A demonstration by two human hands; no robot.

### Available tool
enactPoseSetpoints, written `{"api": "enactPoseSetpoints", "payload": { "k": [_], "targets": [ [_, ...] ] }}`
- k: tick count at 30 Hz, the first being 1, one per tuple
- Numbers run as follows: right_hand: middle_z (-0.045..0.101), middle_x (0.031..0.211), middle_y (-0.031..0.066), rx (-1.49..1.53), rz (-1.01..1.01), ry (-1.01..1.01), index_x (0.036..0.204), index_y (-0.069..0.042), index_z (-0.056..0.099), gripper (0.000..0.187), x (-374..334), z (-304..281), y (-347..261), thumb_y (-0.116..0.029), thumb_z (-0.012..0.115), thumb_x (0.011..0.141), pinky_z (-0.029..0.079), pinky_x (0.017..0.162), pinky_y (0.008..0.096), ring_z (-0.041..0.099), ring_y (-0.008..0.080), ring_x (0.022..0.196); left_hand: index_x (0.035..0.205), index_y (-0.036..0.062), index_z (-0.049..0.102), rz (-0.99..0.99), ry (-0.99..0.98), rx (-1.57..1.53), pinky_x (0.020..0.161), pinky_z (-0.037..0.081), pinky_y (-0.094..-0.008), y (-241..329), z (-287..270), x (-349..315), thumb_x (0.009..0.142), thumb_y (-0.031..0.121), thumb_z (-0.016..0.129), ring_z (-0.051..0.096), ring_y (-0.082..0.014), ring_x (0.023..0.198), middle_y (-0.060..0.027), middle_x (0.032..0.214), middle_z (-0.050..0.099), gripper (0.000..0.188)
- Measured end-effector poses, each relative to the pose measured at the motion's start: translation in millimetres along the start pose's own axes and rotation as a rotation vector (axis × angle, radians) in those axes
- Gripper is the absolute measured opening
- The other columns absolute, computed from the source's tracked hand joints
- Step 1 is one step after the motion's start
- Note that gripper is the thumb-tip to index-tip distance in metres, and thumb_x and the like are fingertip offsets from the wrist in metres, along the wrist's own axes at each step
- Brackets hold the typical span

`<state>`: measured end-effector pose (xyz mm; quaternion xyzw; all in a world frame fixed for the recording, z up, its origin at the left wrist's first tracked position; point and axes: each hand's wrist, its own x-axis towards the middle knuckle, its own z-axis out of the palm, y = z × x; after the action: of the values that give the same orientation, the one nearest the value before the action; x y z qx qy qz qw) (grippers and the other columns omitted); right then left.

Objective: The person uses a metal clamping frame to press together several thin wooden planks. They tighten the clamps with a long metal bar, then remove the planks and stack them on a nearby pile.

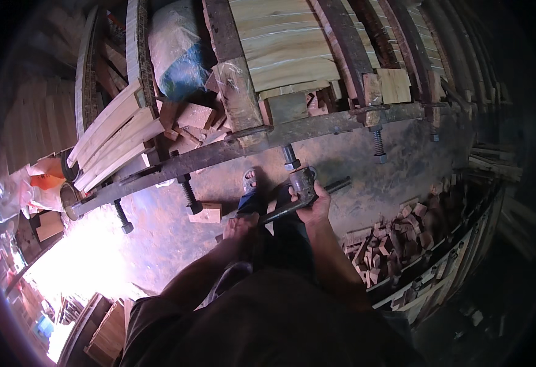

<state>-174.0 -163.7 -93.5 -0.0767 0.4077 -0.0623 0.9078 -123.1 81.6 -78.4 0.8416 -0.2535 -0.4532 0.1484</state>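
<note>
"Where's the bolt (290, 158) from the grip?"

"Just ahead of the right hand (314, 207), slightly left, pointing back toward the person. The wrench's socket (303, 180) is right at its head; whether seated, I can't tell."

"And the hands?"

"The right, nearer the bolt, is wrapped around the wrench (283, 211) by the socket; the left hand (241, 226) clasps its bar, slanting crosswise."

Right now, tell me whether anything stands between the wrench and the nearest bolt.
Nothing visible does. The top of the wrench sits right at the head of the bolt; whether they touch, I cannot tell. The right hand and left hand both hold the wrench, clear of that spot.
</note>
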Motion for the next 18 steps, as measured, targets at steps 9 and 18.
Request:
{"api": "enactPoseSetpoints", "payload": {
  "k": [9, 18],
  "targets": [
    [0.065, 0.112, 0.0125, -0.081, -0.093, -0.068, 0.125, -0.006, 0.056, 0.046, 18.3, -9.3, 9.8, -0.026, 0.070, 0.086, 0.052, 0.083, 0.0433, 0.063, 0.0309, 0.098, 0.106, 0.0141, 0.070, -0.181, -0.109, -0.051, 0.096, 0.047, -0.0501, -46.3, 25.0, 74.0, 0.079, 0.041, 0.071, 0.060, -0.0373, 0.111, -0.0164, 0.111, 0.066, 0.038],
    [0.058, 0.133, 0.0091, -0.098, -0.132, 0.009, 0.137, -0.006, 0.051, 0.056, 10.4, -6.9, 1.3, -0.005, 0.071, 0.084, 0.041, 0.109, 0.0373, 0.054, 0.0233, 0.123, 0.116, 0.0132, 0.063, -0.135, -0.102, -0.183, 0.101, 0.041, -0.0526, -45.5, 56.1, 124.9, 0.081, 0.053, 0.068, 0.053, -0.0357, 0.121, -0.0158, 0.122, 0.061, 0.053]
  ]
}}
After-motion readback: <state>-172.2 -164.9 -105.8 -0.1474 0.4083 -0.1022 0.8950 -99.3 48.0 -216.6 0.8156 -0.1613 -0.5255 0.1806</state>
